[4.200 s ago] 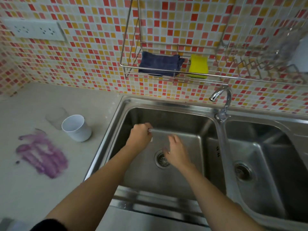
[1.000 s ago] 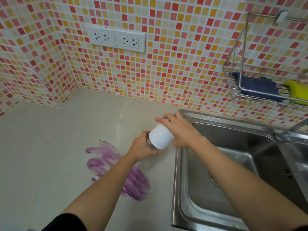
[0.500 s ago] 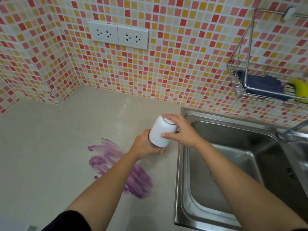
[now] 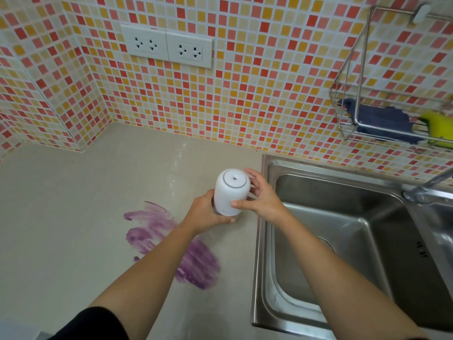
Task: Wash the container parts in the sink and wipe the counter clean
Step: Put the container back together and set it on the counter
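Note:
A white container (image 4: 231, 192) stands upright on the beige counter (image 4: 73, 217), just left of the steel sink (image 4: 343, 241). Its white upper part sits over a clear base that is mostly hidden. My left hand (image 4: 206, 213) grips the lower part from the left. My right hand (image 4: 259, 196) holds the white top from the right, thumb across its front. A purple smear (image 4: 176, 244) spreads over the counter under my left forearm.
A wire rack (image 4: 392, 106) on the tiled wall holds a dark blue cloth (image 4: 377, 121) and a yellow sponge (image 4: 438, 126). The tap (image 4: 426, 186) rises at the sink's far right. Two wall sockets (image 4: 168, 46) sit above the counter.
My hands left the sink and took hold of the white part and the clear base on the counter. The white part, tilted a second ago, now stands upright on the base.

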A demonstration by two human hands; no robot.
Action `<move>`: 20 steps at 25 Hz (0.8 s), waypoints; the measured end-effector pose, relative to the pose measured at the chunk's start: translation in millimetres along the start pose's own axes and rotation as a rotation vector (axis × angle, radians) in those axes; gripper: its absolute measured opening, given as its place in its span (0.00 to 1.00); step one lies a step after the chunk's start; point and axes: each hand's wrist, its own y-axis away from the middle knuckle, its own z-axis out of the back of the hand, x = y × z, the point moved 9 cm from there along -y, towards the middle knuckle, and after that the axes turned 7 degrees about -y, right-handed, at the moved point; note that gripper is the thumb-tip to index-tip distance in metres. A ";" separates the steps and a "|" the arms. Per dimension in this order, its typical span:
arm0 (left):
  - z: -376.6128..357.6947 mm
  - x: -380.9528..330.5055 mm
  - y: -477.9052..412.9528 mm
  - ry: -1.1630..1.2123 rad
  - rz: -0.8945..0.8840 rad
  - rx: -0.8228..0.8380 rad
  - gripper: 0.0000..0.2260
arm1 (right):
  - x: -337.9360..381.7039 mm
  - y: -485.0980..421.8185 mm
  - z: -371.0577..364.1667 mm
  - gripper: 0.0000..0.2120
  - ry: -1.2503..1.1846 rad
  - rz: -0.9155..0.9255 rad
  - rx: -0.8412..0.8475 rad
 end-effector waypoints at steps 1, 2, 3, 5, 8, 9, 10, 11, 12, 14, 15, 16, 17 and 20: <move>-0.7 3.0 -0.3 0.000 -0.001 0.017 0.39 | -3.0 0.4 -0.5 0.42 0.003 -0.005 0.008; -1.2 5.2 -0.5 -0.005 -0.003 0.040 0.39 | -6.7 0.8 -1.7 0.41 0.007 -0.002 0.018; -1.4 7.0 -1.0 -0.018 -0.010 0.064 0.39 | -11.1 1.3 -3.3 0.40 0.009 -0.002 0.025; 0.1 9.3 -2.1 -0.045 -0.014 0.105 0.38 | -19.8 1.9 -6.0 0.39 -0.015 -0.013 0.023; 12.0 12.8 -3.8 -0.066 0.019 0.117 0.36 | -32.3 0.7 -8.3 0.37 -0.056 -0.029 0.027; 21.6 11.8 -3.6 -0.087 0.039 0.084 0.34 | -36.4 0.9 -9.5 0.38 -0.052 -0.039 0.039; 33.8 8.2 -3.1 -0.096 0.059 0.031 0.33 | -39.1 1.6 -11.3 0.39 -0.036 -0.049 0.054; 46.8 0.9 -2.5 -0.083 0.068 -0.029 0.31 | -40.2 3.2 -13.0 0.42 -0.008 -0.060 0.067; 60.3 -13.3 -1.8 -0.065 0.054 -0.094 0.31 | -36.6 5.7 -13.0 0.45 0.026 -0.060 0.071; 82.9 -61.5 -0.7 -0.029 -0.052 -0.207 0.30 | -6.0 13.0 -1.1 0.45 0.100 0.015 0.027; 89.0 -92.5 -0.2 0.000 -0.124 -0.239 0.29 | 21.6 18.8 12.3 0.42 0.150 0.103 -0.022; 91.8 -126.0 1.1 0.034 -0.199 -0.256 0.28 | 55.3 27.4 30.5 0.36 0.224 0.216 -0.090; 91.7 -161.5 3.1 0.075 -0.280 -0.264 0.27 | 92.1 38.7 52.4 0.31 0.323 0.341 -0.177; 80.1 -264.2 12.9 0.166 -0.508 -0.291 0.20 | 183.9 77.2 118.8 0.23 0.562 0.600 -0.374</move>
